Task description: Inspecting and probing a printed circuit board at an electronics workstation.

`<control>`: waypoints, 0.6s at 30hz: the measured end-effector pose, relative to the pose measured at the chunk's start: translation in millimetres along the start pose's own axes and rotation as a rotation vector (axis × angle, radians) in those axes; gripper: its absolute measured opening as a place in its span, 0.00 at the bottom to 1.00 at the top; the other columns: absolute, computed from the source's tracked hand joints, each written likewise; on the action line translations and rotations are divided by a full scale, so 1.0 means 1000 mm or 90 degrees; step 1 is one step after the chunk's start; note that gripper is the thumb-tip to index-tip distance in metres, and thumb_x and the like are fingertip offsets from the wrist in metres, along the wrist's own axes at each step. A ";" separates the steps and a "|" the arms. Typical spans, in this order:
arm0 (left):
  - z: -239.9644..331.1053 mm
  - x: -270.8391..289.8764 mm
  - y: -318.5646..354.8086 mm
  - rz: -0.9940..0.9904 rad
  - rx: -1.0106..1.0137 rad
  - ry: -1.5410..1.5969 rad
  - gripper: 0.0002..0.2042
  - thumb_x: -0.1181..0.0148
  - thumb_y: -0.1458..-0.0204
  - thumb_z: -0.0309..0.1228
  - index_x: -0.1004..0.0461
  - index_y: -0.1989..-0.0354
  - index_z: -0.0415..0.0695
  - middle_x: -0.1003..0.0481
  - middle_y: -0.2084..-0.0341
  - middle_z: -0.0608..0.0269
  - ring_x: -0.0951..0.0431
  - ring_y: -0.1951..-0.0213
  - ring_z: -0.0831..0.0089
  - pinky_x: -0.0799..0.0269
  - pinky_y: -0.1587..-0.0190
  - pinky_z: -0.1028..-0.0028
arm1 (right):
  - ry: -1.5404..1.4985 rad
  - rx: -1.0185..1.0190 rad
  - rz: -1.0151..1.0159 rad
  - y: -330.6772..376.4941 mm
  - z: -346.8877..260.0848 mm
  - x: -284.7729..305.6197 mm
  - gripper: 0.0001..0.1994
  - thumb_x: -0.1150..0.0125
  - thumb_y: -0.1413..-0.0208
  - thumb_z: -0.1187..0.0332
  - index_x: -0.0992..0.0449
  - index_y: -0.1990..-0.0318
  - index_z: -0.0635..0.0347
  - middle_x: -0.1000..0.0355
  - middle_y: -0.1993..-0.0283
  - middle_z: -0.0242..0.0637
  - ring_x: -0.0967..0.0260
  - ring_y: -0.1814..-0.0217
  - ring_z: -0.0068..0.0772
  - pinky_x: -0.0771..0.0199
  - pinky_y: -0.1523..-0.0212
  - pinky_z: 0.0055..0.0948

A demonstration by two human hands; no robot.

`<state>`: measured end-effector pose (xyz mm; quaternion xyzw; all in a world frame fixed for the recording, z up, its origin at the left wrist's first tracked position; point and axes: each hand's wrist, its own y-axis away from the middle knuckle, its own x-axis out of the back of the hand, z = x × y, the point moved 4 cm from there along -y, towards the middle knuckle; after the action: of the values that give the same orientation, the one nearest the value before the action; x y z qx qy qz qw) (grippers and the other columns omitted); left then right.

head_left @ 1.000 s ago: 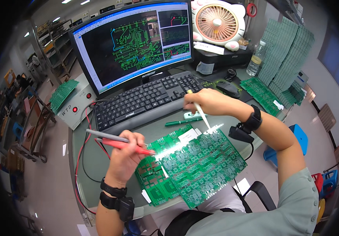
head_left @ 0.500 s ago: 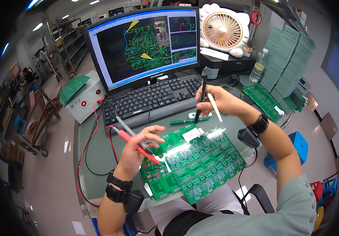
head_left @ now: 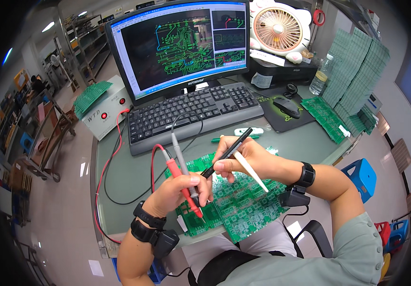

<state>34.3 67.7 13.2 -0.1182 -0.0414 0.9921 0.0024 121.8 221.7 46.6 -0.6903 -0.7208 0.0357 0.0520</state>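
Observation:
My left hand (head_left: pixel 179 190) grips a red test probe (head_left: pixel 181 183) and a grey test probe (head_left: pixel 182 164) together, their tips pointing down at a green circuit board panel (head_left: pixel 243 205) on the desk. My right hand (head_left: pixel 243 157) is over the same panel. It holds a black pen-like tool (head_left: pixel 227 153) and a white stick (head_left: pixel 250 171). The black tool's lower end meets my left thumb. Both wrists wear black bands.
A black keyboard (head_left: pixel 191 112) and a monitor (head_left: pixel 176 47) showing a circuit layout stand behind the panel. A white tester box (head_left: pixel 103 112) is at left, with red and black leads. Mouse (head_left: pixel 286 106), fan (head_left: pixel 277 28), stacked green boards (head_left: pixel 358 71) at right.
Both hands have come together over the panel. My right hand dropped from near the keyboard toward my left hand. The monitor picture changed.

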 end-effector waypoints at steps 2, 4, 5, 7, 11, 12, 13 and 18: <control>-0.002 0.002 0.000 -0.055 -0.019 0.050 0.25 0.61 0.40 0.43 0.23 0.79 0.38 0.34 0.80 0.64 0.30 0.67 0.67 0.32 0.51 0.64 | -0.013 0.026 0.030 0.004 -0.004 0.006 0.12 0.35 0.41 0.64 0.29 0.62 0.64 0.27 0.73 0.34 0.27 0.73 0.23 0.27 0.74 0.22; 0.000 0.011 0.001 -0.079 -0.045 0.153 0.25 0.61 0.40 0.43 0.25 0.80 0.38 0.34 0.80 0.64 0.30 0.68 0.66 0.31 0.51 0.63 | -0.021 0.064 0.080 0.011 -0.011 0.019 0.12 0.35 0.40 0.64 0.29 0.62 0.63 0.26 0.73 0.35 0.26 0.73 0.24 0.27 0.73 0.22; 0.001 0.015 0.001 -0.103 -0.071 0.200 0.25 0.61 0.40 0.43 0.25 0.81 0.39 0.34 0.81 0.64 0.30 0.68 0.66 0.31 0.51 0.62 | -0.023 0.087 0.134 0.012 -0.015 0.031 0.11 0.37 0.39 0.64 0.29 0.62 0.62 0.25 0.72 0.37 0.25 0.72 0.24 0.25 0.72 0.23; -0.001 0.032 -0.003 0.016 -0.085 0.217 0.24 0.61 0.38 0.42 0.27 0.80 0.39 0.34 0.81 0.62 0.29 0.71 0.68 0.28 0.49 0.60 | -0.017 0.027 0.126 0.015 -0.007 0.034 0.10 0.37 0.39 0.64 0.30 0.62 0.62 0.25 0.72 0.37 0.25 0.72 0.24 0.25 0.72 0.23; -0.022 0.048 -0.005 0.228 0.061 0.196 0.22 0.61 0.38 0.40 0.29 0.77 0.37 0.31 0.80 0.61 0.26 0.71 0.68 0.28 0.42 0.56 | 0.125 -0.128 0.010 0.028 0.028 0.014 0.12 0.38 0.39 0.62 0.29 0.63 0.63 0.26 0.74 0.34 0.27 0.75 0.21 0.28 0.75 0.22; -0.028 0.049 -0.004 0.280 0.111 0.190 0.21 0.61 0.39 0.39 0.29 0.78 0.37 0.31 0.80 0.61 0.27 0.72 0.68 0.30 0.41 0.54 | 0.182 -0.158 -0.002 0.030 0.036 0.010 0.13 0.38 0.39 0.62 0.29 0.64 0.63 0.26 0.74 0.34 0.28 0.76 0.21 0.28 0.75 0.22; -0.027 0.050 -0.004 0.263 0.105 0.199 0.21 0.60 0.39 0.39 0.29 0.77 0.37 0.29 0.78 0.60 0.24 0.70 0.68 0.30 0.39 0.56 | 0.189 -0.146 -0.011 0.031 0.039 0.009 0.12 0.37 0.40 0.62 0.28 0.64 0.64 0.27 0.75 0.34 0.27 0.75 0.20 0.28 0.74 0.22; -0.029 0.051 -0.005 0.249 0.101 0.195 0.20 0.60 0.39 0.39 0.29 0.76 0.37 0.29 0.78 0.60 0.24 0.70 0.69 0.30 0.40 0.58 | 0.235 -0.054 0.037 0.025 0.040 0.011 0.11 0.37 0.40 0.64 0.28 0.66 0.64 0.29 0.77 0.32 0.28 0.75 0.22 0.29 0.74 0.25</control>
<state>-8.6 75.9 -26.5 -0.2724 0.0611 0.9443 -0.1740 140.9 234.7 4.2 -0.7072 -0.6797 -0.1203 0.1530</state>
